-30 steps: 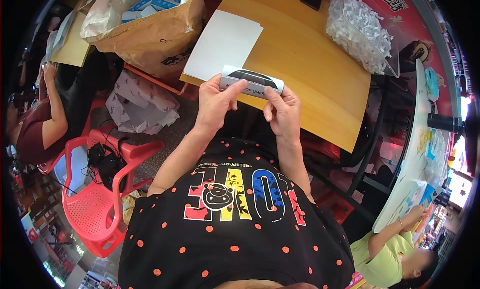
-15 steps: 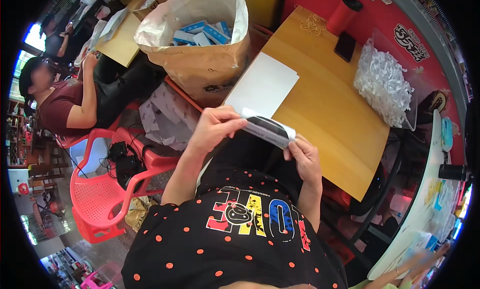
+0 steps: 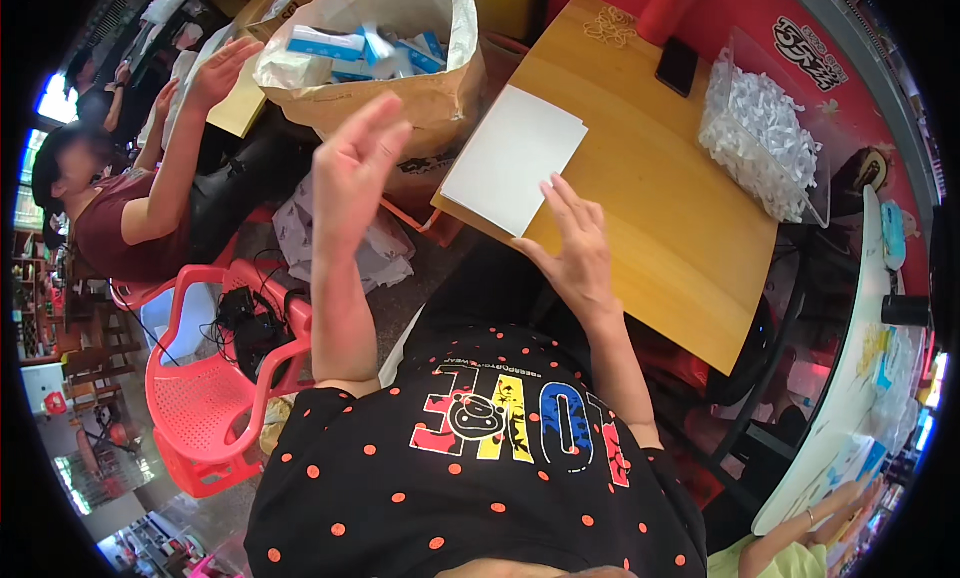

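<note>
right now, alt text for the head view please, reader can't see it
A bare left hand, blurred and raised, shows before a tall brown paper bag of blue-and-white boxes; the bare right hand is spread beside flat white paper sheets on a yellow-brown wooden table. At its right edge, a clear plastic bin holds white strips.
</note>
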### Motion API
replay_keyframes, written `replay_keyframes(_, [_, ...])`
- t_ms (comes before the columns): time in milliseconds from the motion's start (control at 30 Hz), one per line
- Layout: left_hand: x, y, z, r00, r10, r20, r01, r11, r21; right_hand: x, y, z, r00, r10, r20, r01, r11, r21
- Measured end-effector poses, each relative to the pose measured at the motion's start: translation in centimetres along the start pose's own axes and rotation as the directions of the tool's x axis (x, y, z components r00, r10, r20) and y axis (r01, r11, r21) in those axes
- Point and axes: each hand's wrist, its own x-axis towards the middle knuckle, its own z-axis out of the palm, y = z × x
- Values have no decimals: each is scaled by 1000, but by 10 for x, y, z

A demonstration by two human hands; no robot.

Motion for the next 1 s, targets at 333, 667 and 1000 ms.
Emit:
replay_keyframes(333, [-72, -59, -8, 890, -357, 284, 421, 884, -205, -1, 10, 24, 975, -138, 176, 163, 977, -135])
replay_keyframes(667, [-76, -60, 27, 644, -530, 552, 765, 461, -450, -3, 2, -2, 948, -217, -232, 217, 976, -24])
replay_keyframes(1000, [-66, -64, 55, 650, -347, 676, 750, 151, -644, -47, -25, -66, 980, -199, 3, 187, 923, 337])
